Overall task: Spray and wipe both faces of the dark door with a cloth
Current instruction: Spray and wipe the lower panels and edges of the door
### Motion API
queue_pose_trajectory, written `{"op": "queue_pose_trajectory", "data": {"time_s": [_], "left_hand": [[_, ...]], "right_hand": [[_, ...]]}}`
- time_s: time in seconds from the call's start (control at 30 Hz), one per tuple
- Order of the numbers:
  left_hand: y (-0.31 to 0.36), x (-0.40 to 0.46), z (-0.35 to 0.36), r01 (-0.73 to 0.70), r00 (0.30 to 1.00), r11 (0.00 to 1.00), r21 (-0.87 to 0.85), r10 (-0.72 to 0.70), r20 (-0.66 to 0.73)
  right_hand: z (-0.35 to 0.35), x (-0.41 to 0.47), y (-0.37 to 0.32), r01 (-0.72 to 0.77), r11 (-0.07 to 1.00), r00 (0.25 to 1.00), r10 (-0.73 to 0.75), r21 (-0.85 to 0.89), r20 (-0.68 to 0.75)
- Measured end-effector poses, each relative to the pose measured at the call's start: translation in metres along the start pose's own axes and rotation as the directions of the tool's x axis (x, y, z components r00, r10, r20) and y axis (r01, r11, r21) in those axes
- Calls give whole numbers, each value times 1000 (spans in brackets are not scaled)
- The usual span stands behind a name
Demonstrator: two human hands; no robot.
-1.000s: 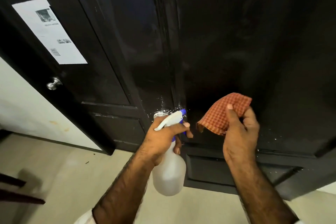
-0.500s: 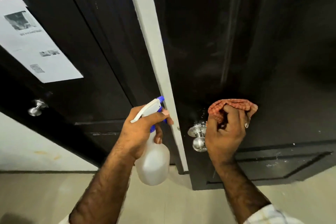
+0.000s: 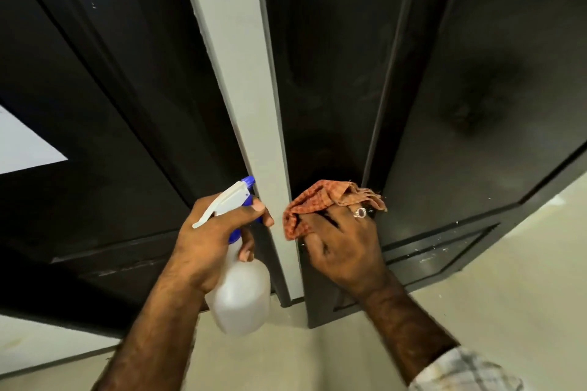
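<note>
The right hand point(image 3: 341, 244), a ring point(image 3: 360, 212) on one finger, presses a bunched orange checked cloth point(image 3: 320, 200) against the dark door point(image 3: 476, 89) near its left edge. The left hand point(image 3: 211, 241) grips a white spray bottle point(image 3: 239, 298) by its blue-nozzled trigger head, beside the pale grey door edge point(image 3: 254, 105). White specks dot the door's lower panel point(image 3: 435, 251) above the beige floor point(image 3: 508, 279).

I see an orange-red checked cloth point(image 3: 320, 200) against the near-black door point(image 3: 476, 105). The spray bottle point(image 3: 239, 298) is translucent white with a blue nozzle, and the sleeve point(image 3: 467, 371) is pale plaid.
</note>
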State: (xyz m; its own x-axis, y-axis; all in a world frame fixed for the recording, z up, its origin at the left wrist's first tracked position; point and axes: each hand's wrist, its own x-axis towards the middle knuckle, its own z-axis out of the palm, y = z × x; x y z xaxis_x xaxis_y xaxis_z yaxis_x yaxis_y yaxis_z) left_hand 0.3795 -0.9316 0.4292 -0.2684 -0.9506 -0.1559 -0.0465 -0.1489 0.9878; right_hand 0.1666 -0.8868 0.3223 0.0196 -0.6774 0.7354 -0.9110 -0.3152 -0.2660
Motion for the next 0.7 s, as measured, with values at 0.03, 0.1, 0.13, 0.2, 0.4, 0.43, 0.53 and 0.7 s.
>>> {"op": "queue_pose_trajectory", "data": {"time_s": [0.03,0.1,0.13,0.2,0.4,0.43,0.53,0.7], "left_hand": [[-1,1,1,-9,1000,1000,11,8,22],[-3,3,4,-21,999,1000,9,21,46],[-3,2,6,-27,998,1000,5,26,59],[-3,1,10,-33,997,999,-1,33,76],[-7,-6,16,-18,999,1000,-7,18,50],[-9,-8,15,-12,999,1000,-3,12,39],[-13,-14,15,10,1000,1000,-6,-10,0],[-22,-24,17,27,998,1000,8,-26,-54]], "right_hand": [[-7,-3,13,-20,997,999,22,-74,27],[-20,-7,39,-111,980,994,107,-165,-30],[-26,-7,50,-173,971,982,157,-167,-106],[-28,-9,61,-211,961,960,169,-178,-224],[-20,-25,80,-170,960,958,109,-223,-264],[-15,-35,89,-134,964,966,76,-231,-245],[0,-70,110,-72,951,997,62,-300,-42],[15,-115,135,9,933,947,107,-360,302]]}}
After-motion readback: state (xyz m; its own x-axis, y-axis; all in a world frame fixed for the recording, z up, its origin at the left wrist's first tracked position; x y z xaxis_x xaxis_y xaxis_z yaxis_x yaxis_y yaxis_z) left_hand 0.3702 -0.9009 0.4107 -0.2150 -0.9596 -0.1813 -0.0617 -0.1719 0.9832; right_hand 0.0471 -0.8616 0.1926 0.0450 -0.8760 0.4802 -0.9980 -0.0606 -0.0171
